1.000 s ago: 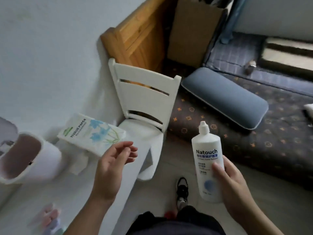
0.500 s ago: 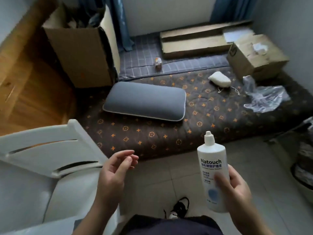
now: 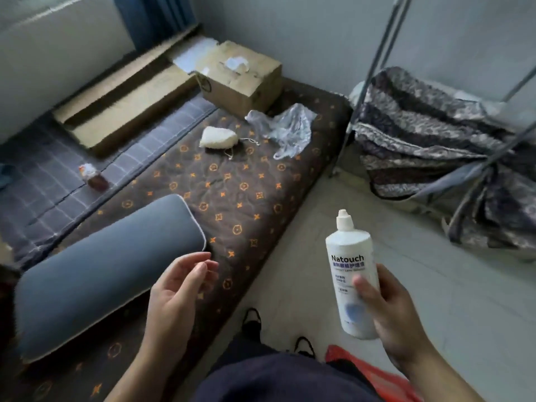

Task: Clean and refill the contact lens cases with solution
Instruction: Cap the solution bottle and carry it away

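Lower right of the frame, the right hand [image 3: 394, 311] wraps the solution bottle [image 3: 352, 281] around its lower body, thumb pressed across the label, upright with the capped nozzle on top, probably so nothing leaks while it is carried. Lower centre, the left hand [image 3: 177, 291] hangs empty, palm up, fingers loosely curled and slightly apart, seemingly free to take the cap or a case. No lens case is in view. Beyond, left of centre, a grey pillow [image 3: 104, 274] lies on the patterned mattress [image 3: 246, 184]; a cardboard box [image 3: 240, 74] sits at upper centre.
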`<state>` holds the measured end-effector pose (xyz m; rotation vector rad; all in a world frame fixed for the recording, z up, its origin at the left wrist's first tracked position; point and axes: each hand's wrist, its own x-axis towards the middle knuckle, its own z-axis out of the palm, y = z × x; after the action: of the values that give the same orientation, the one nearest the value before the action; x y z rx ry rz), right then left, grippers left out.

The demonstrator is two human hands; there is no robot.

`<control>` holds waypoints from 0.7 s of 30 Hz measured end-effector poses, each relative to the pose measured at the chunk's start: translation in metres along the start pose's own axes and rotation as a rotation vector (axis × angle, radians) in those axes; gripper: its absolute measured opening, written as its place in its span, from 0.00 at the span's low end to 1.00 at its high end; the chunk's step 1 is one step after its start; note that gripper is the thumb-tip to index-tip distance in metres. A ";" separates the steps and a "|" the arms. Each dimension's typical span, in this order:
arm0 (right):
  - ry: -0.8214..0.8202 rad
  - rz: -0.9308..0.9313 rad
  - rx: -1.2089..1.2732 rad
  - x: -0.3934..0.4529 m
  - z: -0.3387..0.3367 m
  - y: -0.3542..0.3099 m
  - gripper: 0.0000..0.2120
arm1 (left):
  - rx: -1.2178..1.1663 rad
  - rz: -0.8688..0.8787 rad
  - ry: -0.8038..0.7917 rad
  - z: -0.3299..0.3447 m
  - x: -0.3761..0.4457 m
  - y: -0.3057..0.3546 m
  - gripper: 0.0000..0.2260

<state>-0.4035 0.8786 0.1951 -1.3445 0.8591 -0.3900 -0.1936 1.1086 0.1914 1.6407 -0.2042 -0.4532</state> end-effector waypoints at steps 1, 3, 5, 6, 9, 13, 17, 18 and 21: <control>0.050 -0.003 0.008 0.002 0.002 0.001 0.21 | 0.001 0.013 -0.060 0.004 0.017 0.001 0.09; 0.150 -0.012 0.030 0.002 0.007 0.002 0.21 | -0.019 0.020 -0.184 0.016 0.050 0.006 0.06; 0.246 -0.016 0.069 0.003 0.012 0.003 0.20 | -0.005 0.027 -0.298 0.029 0.080 0.014 0.07; 0.291 -0.014 0.084 0.003 0.015 0.003 0.19 | 0.005 0.028 -0.350 0.037 0.093 0.019 0.05; 0.404 -0.017 0.101 0.003 0.017 0.003 0.18 | 0.019 0.020 -0.471 0.066 0.122 0.034 0.13; 0.529 -0.014 0.133 0.013 0.006 0.000 0.19 | 0.037 0.028 -0.601 0.114 0.151 0.037 0.08; 0.617 -0.038 0.118 0.044 -0.022 -0.007 0.19 | 0.051 0.041 -0.661 0.171 0.178 0.040 0.08; 0.626 -0.050 0.115 0.055 -0.031 -0.009 0.18 | 0.046 0.046 -0.664 0.186 0.183 0.042 0.08; 0.643 -0.068 0.128 0.090 -0.063 -0.016 0.17 | 0.033 0.059 -0.657 0.234 0.201 0.048 0.06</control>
<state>-0.3878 0.7699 0.1827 -1.1385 1.2905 -0.9449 -0.1013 0.8103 0.1896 1.4648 -0.7477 -0.9385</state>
